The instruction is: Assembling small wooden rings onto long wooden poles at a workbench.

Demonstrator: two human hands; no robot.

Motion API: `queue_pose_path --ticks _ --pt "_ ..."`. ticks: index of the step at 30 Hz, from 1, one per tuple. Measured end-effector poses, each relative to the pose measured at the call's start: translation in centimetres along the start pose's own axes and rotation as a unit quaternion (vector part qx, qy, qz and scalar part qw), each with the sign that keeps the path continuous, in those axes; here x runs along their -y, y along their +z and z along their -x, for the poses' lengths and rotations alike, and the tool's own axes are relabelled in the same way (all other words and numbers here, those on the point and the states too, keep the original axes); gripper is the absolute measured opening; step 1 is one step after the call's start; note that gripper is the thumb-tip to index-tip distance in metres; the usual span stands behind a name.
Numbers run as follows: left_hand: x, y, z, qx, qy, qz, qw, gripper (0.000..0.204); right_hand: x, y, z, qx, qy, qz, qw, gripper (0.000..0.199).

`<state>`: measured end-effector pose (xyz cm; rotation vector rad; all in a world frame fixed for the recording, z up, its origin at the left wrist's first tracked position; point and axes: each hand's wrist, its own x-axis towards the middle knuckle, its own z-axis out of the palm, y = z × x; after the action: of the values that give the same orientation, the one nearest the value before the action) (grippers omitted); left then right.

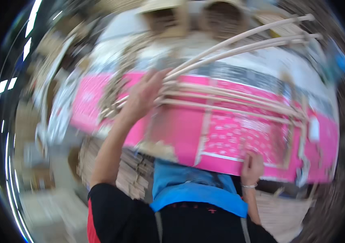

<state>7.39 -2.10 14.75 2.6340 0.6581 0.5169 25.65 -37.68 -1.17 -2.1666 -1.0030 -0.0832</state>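
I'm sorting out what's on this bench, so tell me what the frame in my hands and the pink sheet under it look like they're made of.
The frame looks like bent rattan or cane: pale tan, matte, round rods curving into long free ends, though blur hides any grain. The left hand grips it where the rods meet; the right hand rests at its near edge. The pink sheet looks like printed plastic or coated paper, smooth and slightly glossy; which one is unclear.

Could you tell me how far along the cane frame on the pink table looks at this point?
Done: the cane frame already has several rails lashed side by side and cross pieces. In hand: the left hand grips the bundled rod ends at the frame's left end, and the right hand rests on the near edge of the pink table. Left: long curved rods stick out loose beyond the frame. The picture is blurred, so joints cannot be judged.
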Motion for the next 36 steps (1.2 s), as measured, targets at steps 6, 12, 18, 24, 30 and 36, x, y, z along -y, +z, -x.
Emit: queue_pose_path --ticks 6,12,18,24,30,36 --pt "-0.6 -9.2 27.5 -0.311 -0.27 -0.06 0.909 0.042 -0.5 0.4 1.2 0.058 0.002 0.003 0.998 0.017" --pt "1.0 -8.5 54.3 -0.445 -0.535 -0.214 0.685 0.042 -3.6 1.0 0.6 0.078 -0.017 -0.037 0.996 0.024" --pt "7.8 3.8 71.2 -0.365 -0.702 -0.262 0.553 0.043 -4.8 2.3 -1.4 0.107 -0.003 -0.07 0.992 0.027" --pt "17.4 8.8 69.2 -0.316 -0.773 -0.18 0.52 0.042 -5.6 0.1 -0.8 0.088 -0.016 -0.005 0.996 0.028" --pt "21.3 13.2 81.3 -0.211 -0.81 -0.102 0.538 0.046 -3.5 2.9 -0.4 0.087 0.021 -0.062 0.994 0.02" --pt "22.5 11.5 76.2 -0.187 -0.772 -0.208 0.571 0.056 0.3 2.2 -0.2 0.026 -0.017 -0.015 0.999 0.012"
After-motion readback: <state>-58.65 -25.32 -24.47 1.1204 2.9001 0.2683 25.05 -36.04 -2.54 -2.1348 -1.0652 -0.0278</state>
